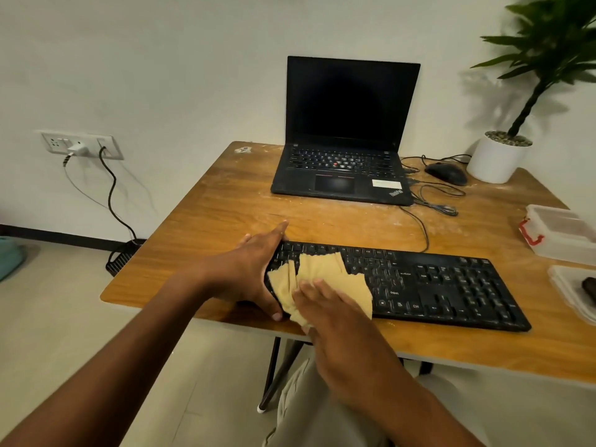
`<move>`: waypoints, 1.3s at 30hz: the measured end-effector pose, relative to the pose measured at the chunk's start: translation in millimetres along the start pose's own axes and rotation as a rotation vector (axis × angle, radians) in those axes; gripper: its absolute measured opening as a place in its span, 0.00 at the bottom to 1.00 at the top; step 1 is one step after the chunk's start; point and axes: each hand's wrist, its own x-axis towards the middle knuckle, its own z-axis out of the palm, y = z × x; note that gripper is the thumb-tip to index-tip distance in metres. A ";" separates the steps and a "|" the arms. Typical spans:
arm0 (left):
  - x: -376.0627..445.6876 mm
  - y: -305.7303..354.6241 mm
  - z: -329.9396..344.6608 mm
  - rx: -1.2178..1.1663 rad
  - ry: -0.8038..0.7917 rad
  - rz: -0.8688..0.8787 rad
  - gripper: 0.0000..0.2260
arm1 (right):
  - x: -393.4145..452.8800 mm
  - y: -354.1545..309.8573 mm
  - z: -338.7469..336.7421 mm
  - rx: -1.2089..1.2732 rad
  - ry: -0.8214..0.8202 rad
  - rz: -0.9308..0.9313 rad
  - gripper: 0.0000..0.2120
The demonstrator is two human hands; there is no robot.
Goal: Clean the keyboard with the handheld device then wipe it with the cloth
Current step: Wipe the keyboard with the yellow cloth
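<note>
Our right hand lies flat, fingers fairly straight, pressing the cloth onto the keyboard near frame centre. Left hand clamps the keyboard's left end, thumb on the near edge, fingers over the far edge. Keyboard's long axis runs left to right across the frame, tilting down toward the right; cloth covers only the left third, so we judge the unwiped keys all lie rightward of the right hand, the nearer one. Wipe path along the keys looks clear. Beyond: laptop upper centre, mouse and plant pot upper right, plastic boxes at right edge. Handheld device: we can't identify it in view.
</note>
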 end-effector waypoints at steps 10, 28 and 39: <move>2.1 -2.4 -0.6 -0.021 -0.015 -0.044 0.71 | 8.8 14.4 -74.3 1.294 0.388 0.422 0.12; -1.4 3.8 -0.4 -0.012 -0.016 -0.004 0.69 | 17.6 11.1 8.2 -0.059 0.047 -0.029 0.30; 0.8 -1.1 -1.4 -0.024 -0.023 -0.037 0.71 | -0.6 7.2 -56.2 1.251 0.439 0.332 0.14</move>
